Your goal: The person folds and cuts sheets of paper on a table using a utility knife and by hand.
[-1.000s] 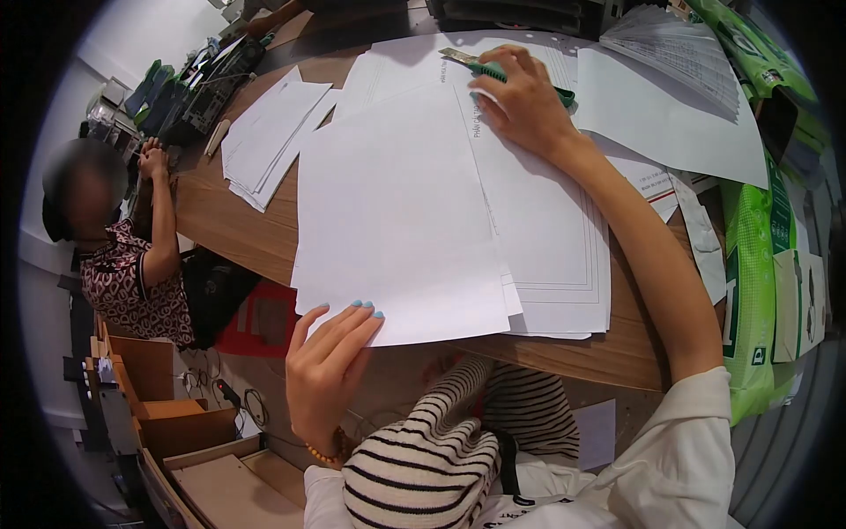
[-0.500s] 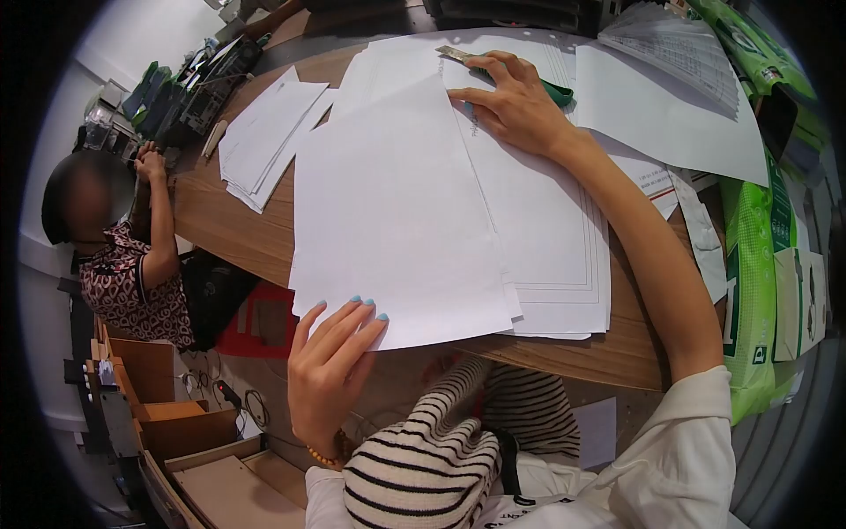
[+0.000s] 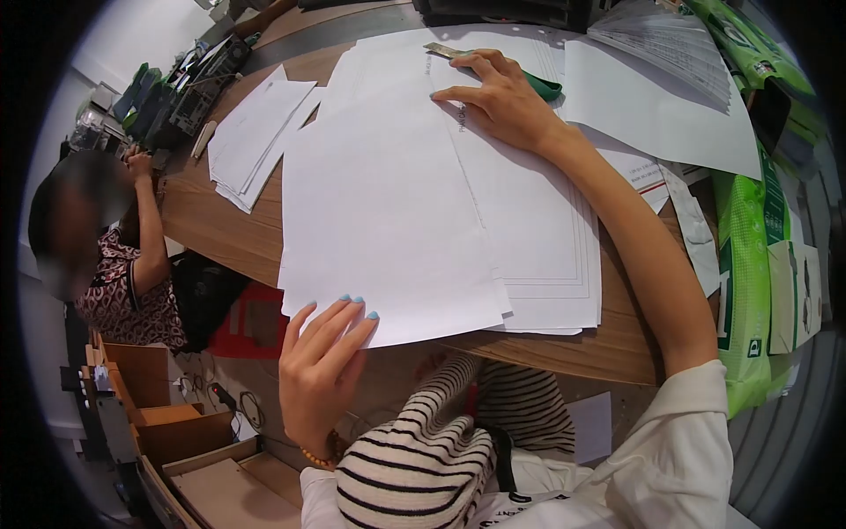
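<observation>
A blank white sheet (image 3: 379, 212) lies askew over a stack of larger printed sheets (image 3: 551, 238) with ruled borders. On the near edge of the blank sheet rests my left hand (image 3: 324, 370), its fingers spread and the thumb out of sight beneath. My right hand (image 3: 507, 101) is at the top of the stack, over a green cutter (image 3: 542, 86) whose blade points left. The index finger and thumb are apart, the thumb side touching the blank sheet's upper corner. Other fingers curl at the cutter.
Left on the wooden table (image 3: 211, 216) is a smaller paper pile (image 3: 260, 132). A person (image 3: 132, 282) sits at the far left. Fanned sheets (image 3: 661, 53), a curved sheet (image 3: 652, 110) and green packages (image 3: 745, 282) are at the right. Open drawers (image 3: 211, 476) stand lower left.
My right index finger and thumb have moved off the cutter and spread, reaching the blank sheet's corner. The whole view has shifted slightly. My left hand stays at the near edge.
</observation>
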A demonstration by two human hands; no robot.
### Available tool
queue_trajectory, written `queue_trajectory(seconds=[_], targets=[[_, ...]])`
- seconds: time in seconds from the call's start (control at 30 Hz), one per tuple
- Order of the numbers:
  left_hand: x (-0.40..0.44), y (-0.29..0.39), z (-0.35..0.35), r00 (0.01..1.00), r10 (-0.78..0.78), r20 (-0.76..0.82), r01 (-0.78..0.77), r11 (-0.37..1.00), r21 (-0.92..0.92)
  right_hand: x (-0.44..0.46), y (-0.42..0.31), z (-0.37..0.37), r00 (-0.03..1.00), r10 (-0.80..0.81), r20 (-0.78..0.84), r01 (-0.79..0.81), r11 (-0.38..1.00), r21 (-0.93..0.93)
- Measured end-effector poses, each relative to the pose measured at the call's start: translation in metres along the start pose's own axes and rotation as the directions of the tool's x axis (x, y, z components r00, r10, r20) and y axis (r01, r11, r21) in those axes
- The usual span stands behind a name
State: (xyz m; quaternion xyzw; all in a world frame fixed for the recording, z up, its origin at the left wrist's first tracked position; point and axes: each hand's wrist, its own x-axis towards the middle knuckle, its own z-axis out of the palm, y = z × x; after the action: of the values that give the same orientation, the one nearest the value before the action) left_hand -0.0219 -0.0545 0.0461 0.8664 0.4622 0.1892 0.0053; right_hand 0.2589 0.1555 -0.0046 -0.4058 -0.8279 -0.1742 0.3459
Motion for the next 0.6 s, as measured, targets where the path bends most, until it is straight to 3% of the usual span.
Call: queue_trajectory(seconds=[0.27,0.43,0.6], targets=[[-0.0015,-0.0017,0.0018,1.0,0.014,-0.02,-0.014,1.0,0.019,0.0,-0.0004,0.0022,0.998,0.043,0.045,-0.042,0.999,-0.027],[-0.0003,-0.001,0.0032,0.987,0.054,-0.153,-0.054,0.999,0.006,0.0,0.0004,0.0038,0.998,0.038,0.044,-0.037,0.999,-0.028],[-0.0006,-0.0015,0.0041,0.986,0.061,-0.154,-0.061,0.998,0.001,0.0001,0.0003,0.0042,0.998,0.036,0.055,-0.033,0.998,-0.058]])
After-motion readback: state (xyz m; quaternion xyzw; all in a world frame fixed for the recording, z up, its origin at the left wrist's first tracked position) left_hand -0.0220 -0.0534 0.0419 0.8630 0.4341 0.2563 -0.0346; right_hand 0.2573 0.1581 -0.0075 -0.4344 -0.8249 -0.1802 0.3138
